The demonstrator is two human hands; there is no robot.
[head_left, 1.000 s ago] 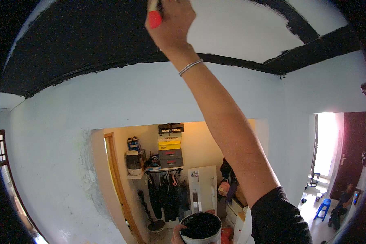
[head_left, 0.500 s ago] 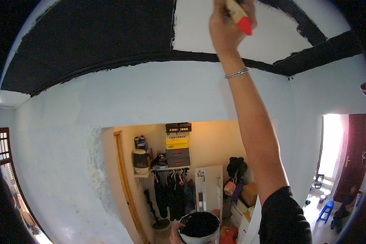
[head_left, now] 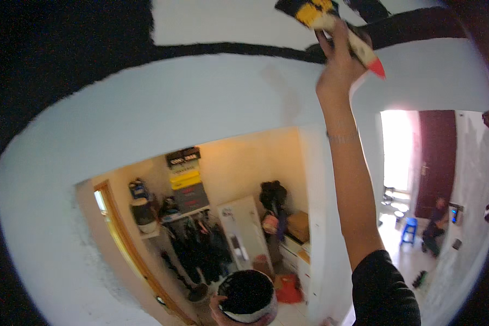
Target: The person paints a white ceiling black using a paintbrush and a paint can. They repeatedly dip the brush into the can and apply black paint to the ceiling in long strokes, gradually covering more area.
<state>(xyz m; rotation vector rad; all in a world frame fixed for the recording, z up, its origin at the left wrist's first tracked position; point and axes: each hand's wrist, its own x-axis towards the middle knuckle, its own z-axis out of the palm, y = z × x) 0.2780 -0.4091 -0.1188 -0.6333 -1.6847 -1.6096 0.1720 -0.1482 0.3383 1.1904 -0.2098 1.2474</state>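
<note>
Overhead at the ceiling (head_left: 228, 22), part matt black, part white, I see the right hand (head_left: 339, 60) gripping a paintbrush (head_left: 331, 24) with yellow ferrule and red-tipped handle, arm fully raised. At the lower edge, the left hand (head_left: 228, 315) cups a round paint pot (head_left: 248, 296) of black paint. Yellow and dark boxes (head_left: 186, 176) are stacked on a shelf beyond.

The person's right arm is bare from the hand (head_left: 339, 62) to above the elbow, where a short black fabric sleeve (head_left: 383, 290) begins. A thin silver-coloured bracelet (head_left: 342, 138) circles the wrist. The left hand (head_left: 228, 315) shows only fingers, unadorned.
</note>
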